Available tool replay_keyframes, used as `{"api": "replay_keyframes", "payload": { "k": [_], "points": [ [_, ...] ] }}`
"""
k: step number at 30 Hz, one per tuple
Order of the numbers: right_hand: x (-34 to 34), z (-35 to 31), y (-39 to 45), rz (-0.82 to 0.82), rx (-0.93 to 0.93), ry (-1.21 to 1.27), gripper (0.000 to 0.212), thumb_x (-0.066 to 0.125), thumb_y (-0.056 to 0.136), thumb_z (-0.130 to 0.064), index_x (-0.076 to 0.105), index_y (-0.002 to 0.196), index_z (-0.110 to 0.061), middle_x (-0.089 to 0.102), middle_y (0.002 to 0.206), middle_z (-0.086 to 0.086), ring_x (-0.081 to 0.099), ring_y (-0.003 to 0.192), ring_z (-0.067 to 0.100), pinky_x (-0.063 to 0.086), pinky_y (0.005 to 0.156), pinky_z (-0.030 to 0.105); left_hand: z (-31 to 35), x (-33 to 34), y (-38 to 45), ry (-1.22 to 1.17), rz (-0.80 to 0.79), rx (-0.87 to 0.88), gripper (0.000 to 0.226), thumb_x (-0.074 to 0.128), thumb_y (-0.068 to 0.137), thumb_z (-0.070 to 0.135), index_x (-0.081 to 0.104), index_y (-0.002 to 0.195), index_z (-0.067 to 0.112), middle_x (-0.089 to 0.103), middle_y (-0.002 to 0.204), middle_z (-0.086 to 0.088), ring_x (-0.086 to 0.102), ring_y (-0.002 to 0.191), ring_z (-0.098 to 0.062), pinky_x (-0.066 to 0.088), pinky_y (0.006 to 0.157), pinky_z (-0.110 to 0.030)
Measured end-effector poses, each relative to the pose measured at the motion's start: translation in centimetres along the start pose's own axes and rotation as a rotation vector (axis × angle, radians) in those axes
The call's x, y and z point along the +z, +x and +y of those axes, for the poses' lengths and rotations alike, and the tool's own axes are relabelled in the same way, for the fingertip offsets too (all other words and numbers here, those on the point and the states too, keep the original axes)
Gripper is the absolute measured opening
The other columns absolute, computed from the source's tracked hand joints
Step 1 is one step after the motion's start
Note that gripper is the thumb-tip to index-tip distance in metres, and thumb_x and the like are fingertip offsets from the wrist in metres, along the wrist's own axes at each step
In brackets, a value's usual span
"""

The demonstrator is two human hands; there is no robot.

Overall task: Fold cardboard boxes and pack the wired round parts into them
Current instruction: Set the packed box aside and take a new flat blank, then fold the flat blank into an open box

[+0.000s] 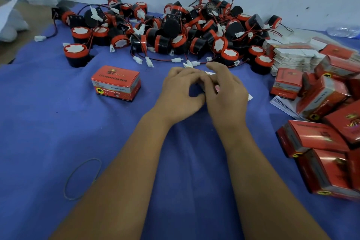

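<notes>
My left hand [180, 91] and my right hand [227, 93] meet at the middle of the blue cloth, fingers curled round a flat cardboard box blank [250, 97]. Only white edges of it show past my fingers; most of it is hidden. A closed red box [116, 83] stands to the left of my hands. A heap of black and red round parts [175, 33] with red and black wires and white plugs lies behind my hands, along the wall.
Folded red boxes [327, 132] are piled at the right. A stack of flat box blanks [292, 54] lies behind them. A rubber band [82, 178] lies on the blue cloth [48, 122] at the lower left. A white bag [11, 23] sits far left.
</notes>
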State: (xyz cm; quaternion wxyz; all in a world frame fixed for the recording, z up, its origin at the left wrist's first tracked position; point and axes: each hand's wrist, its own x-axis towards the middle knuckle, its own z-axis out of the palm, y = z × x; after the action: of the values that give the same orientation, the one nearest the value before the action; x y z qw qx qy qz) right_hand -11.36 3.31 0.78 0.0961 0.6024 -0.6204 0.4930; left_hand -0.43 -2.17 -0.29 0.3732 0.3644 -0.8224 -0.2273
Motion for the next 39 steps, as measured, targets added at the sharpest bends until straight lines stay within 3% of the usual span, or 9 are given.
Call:
{"api": "replay_keyframes", "payload": {
  "k": [4, 8, 11, 13, 18, 21, 25, 32, 39],
  "points": [
    [-0.3, -0.2, 0.1, 0.035, -0.05, -0.022, 0.029, 0.056, 0.094, -0.008, 0.065, 0.122, -0.006, 0.069, 0.083, 0.015, 0.062, 0.085, 0.033, 0.051, 0.075, 0.048, 0.4, -0.3, 0.2, -0.21, -0.016, -0.113, 0.02, 0.059, 0.095, 0.015, 0.073, 0.103, 0.026, 0.069, 0.116, 0.015, 0.037, 0.135, -0.004, 0.026, 0.116, -0.026],
    [0.0, -0.4, 0.1, 0.137, -0.192, -0.09, 0.022, 0.064, 0.085, 0.003, 0.071, 0.107, 0.0, 0.066, 0.069, 0.014, 0.062, 0.069, 0.035, 0.054, 0.067, 0.043, 0.5, -0.3, -0.1, -0.219, -0.045, -0.164, 0.021, 0.063, 0.093, 0.013, 0.075, 0.1, 0.03, 0.074, 0.091, 0.012, 0.067, 0.09, 0.0, 0.054, 0.085, -0.027],
    [0.6, -0.3, 0.1, 0.229, -0.273, -0.166, 0.026, 0.071, 0.08, 0.002, 0.071, 0.106, -0.001, 0.07, 0.091, 0.012, 0.062, 0.088, 0.031, 0.049, 0.082, 0.04, 0.8, 0.0, -0.1, -0.254, 0.071, -0.182, 0.04, 0.058, 0.09, 0.003, 0.069, 0.073, 0.038, 0.067, 0.07, 0.013, 0.061, 0.069, -0.003, 0.05, 0.069, -0.023],
    [0.8, -0.4, 0.1, 0.324, -0.271, -0.226, 0.028, 0.077, 0.078, -0.01, 0.07, 0.105, -0.007, 0.063, 0.103, 0.012, 0.049, 0.098, 0.024, 0.039, 0.087, 0.035, 0.8, 0.2, 0.1, -0.225, 0.174, -0.177, 0.025, 0.056, 0.092, 0.002, 0.071, 0.083, 0.02, 0.069, 0.081, 0.001, 0.059, 0.075, -0.015, 0.05, 0.073, -0.025],
    [1.0, -0.3, 0.1, 0.434, 0.213, -0.049, 0.057, 0.079, 0.072, -0.035, 0.057, 0.118, -0.012, 0.047, 0.122, 0.012, 0.035, 0.112, 0.019, 0.029, 0.091, 0.03, 0.3, -0.4, 0.2, -0.299, 0.349, -0.181, 0.015, 0.052, 0.102, 0.02, 0.06, 0.092, 0.01, 0.062, 0.087, 0.0, 0.056, 0.078, -0.015, 0.05, 0.072, -0.035],
    [0.6, 1.0, 0.9, 0.339, 0.656, 0.13, 0.073, 0.08, 0.074, -0.028, 0.041, 0.136, -0.015, 0.032, 0.131, 0.003, 0.039, 0.112, 0.017, 0.041, 0.089, 0.035, 0.3, -1.0, 0.4, -0.4, 0.433, -0.215, 0.007, 0.051, 0.102, 0.017, 0.054, 0.097, 0.015, 0.057, 0.088, 0.012, 0.049, 0.077, 0.006, 0.041, 0.073, -0.011],
    [0.1, 2.5, 1.5, 0.031, 1.035, 0.683, 0.064, 0.07, 0.086, -0.015, 0.037, 0.14, -0.021, 0.062, 0.118, 0.002, 0.066, 0.096, 0.019, 0.058, 0.082, 0.04, 0.0, -0.8, 0.7, -0.549, 0.447, -0.262, 0.018, 0.05, 0.103, 0.017, 0.054, 0.103, 0.0, 0.055, 0.094, -0.01, 0.044, 0.086, -0.011, 0.042, 0.078, -0.025],
    [0.6, 3.3, 1.5, 0.213, 0.892, 0.676, 0.026, 0.066, 0.088, -0.004, 0.059, 0.104, -0.025, 0.072, 0.085, -0.003, 0.071, 0.075, 0.011, 0.055, 0.056, 0.022, 0.6, -1.2, 0.8, -0.701, 0.644, -0.337, 0.025, 0.052, 0.103, 0.021, 0.043, 0.079, 0.019, 0.042, 0.072, -0.002, 0.037, 0.067, -0.011, 0.037, 0.062, -0.025],
    [0.3, 3.6, 1.5, 0.363, 0.862, 0.576, 0.022, 0.063, 0.09, -0.005, 0.056, 0.102, -0.022, 0.07, 0.082, -0.005, 0.068, 0.073, 0.005, 0.053, 0.061, 0.02, 0.5, -1.3, 1.0, -0.929, 0.523, -0.519, 0.02, 0.057, 0.101, 0.022, 0.055, 0.081, 0.018, 0.058, 0.091, -0.011, 0.053, 0.087, -0.024, 0.049, 0.081, -0.048]
  ]
}}
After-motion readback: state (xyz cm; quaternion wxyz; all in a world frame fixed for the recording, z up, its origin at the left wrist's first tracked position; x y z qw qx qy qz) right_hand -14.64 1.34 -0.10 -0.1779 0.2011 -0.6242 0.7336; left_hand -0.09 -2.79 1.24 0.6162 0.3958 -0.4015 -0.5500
